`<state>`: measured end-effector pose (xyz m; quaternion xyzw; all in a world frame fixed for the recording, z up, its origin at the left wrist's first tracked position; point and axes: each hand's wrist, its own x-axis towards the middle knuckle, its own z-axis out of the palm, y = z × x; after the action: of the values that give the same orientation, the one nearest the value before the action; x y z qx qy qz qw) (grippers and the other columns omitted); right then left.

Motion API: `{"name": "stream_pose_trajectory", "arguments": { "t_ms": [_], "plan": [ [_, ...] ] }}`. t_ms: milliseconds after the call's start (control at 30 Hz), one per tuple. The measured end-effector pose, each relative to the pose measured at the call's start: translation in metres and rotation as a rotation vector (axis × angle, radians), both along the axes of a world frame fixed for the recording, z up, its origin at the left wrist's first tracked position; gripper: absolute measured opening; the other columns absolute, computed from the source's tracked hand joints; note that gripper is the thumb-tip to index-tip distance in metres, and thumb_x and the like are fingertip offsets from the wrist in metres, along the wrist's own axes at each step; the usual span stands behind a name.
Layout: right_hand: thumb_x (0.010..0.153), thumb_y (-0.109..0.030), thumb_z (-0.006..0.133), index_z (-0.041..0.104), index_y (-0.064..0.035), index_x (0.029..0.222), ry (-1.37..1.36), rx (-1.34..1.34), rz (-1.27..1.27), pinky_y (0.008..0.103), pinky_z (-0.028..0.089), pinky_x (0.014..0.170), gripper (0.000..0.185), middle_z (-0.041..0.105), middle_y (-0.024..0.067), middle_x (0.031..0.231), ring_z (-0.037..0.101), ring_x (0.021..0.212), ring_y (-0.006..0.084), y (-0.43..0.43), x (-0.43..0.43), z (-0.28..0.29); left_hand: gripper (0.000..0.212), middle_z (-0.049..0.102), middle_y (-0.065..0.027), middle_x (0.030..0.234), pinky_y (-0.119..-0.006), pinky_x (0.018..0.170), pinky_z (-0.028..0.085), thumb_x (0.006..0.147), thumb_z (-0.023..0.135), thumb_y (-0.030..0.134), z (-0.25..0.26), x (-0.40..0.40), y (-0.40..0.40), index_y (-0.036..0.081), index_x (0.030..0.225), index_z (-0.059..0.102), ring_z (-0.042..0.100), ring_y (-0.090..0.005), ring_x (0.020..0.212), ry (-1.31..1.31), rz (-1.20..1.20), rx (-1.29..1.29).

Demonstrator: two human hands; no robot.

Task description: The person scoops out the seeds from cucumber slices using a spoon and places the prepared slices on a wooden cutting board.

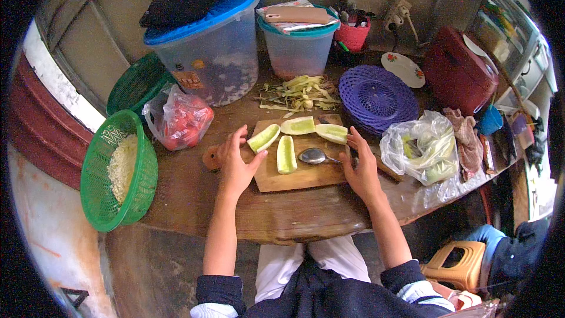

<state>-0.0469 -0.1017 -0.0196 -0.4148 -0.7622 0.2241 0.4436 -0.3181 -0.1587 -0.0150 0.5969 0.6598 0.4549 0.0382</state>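
On a wooden cutting board (pixel 269 179) lie several peeled, hollowed cucumber halves, cut side up. My left hand (pixel 238 163) is at the board's left edge, fingers apart, close to the leftmost half (pixel 264 138). My right hand (pixel 359 163) is at the right edge, its fingertips beside the rightmost half (pixel 331 133); whether they touch it I cannot tell. One half (pixel 287 154) lies upright in the middle, another (pixel 298 126) crosswise above it. A metal spoon (pixel 312 156) rests on the board, its handle pointing to my right hand. A knife's wooden handle (pixel 388 168) sticks out at the right.
Peelings (pixel 304 92) lie behind the board. A green basket (pixel 148 163) of shredded vegetable and a bag of tomatoes (pixel 185 117) stand left. Purple baskets (pixel 378 97) and a plastic bag of vegetables (pixel 421 150) are right. Lidded tubs (pixel 212 62) stand behind. A person sits at lower right.
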Motion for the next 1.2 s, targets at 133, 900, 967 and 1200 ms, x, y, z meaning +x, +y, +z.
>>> {"name": "stream_pose_trajectory", "arguments": {
  "t_ms": [133, 900, 967, 1200],
  "plan": [
    [0.078, 0.003, 0.057, 0.039, 0.0008, 0.126, -0.02, 0.025, -0.035, 0.0347, 0.044, 0.086, 0.052, 0.053, 0.0191, 0.109, 0.055, 0.101, 0.0292, -0.001, 0.001, 0.005, 0.058, 0.059, -0.0069, 0.094, -0.037, 0.085, 0.036, 0.068, 0.074, 0.035, 0.018, 0.013, -0.005, 0.01, 0.114, 0.05, 0.054, -0.0212, 0.09, 0.192, -0.022, 0.001],
    [0.074, 0.006, 0.057, 0.049, 0.0003, 0.114, 0.055, 0.005, 0.013, 0.0321, 0.044, 0.076, 0.042, 0.053, 0.0148, 0.096, 0.053, 0.082, 0.0248, -0.012, 0.005, 0.019, 0.069, 0.059, -0.0141, 0.105, -0.036, 0.084, 0.046, 0.07, 0.072, 0.01, 0.055, 0.025, -0.011, 0.006, 0.129, 0.037, 0.059, -0.0234, 0.096, -0.124, -0.082, -0.037],
    [0.074, 0.006, 0.057, 0.05, 0.0003, 0.113, 0.031, 0.023, 0.013, 0.0326, 0.044, 0.077, 0.04, 0.053, 0.0153, 0.097, 0.053, 0.085, 0.0264, -0.011, 0.006, 0.017, 0.07, 0.058, -0.0137, 0.108, -0.036, 0.084, 0.046, 0.07, 0.073, 0.012, 0.053, 0.016, -0.003, 0.006, 0.129, 0.036, 0.059, -0.0244, 0.098, -0.053, -0.023, -0.081],
    [0.074, 0.004, 0.058, 0.05, -0.0001, 0.114, 0.029, -0.029, 0.014, 0.0334, 0.044, 0.076, 0.04, 0.052, 0.016, 0.097, 0.054, 0.084, 0.0281, -0.01, 0.006, 0.016, 0.074, 0.053, -0.0142, 0.117, -0.038, 0.085, 0.044, 0.069, 0.075, 0.016, 0.028, 0.001, 0.008, 0.007, 0.13, 0.034, 0.058, -0.0253, 0.099, 0.033, -0.096, -0.132]
  ]
}}
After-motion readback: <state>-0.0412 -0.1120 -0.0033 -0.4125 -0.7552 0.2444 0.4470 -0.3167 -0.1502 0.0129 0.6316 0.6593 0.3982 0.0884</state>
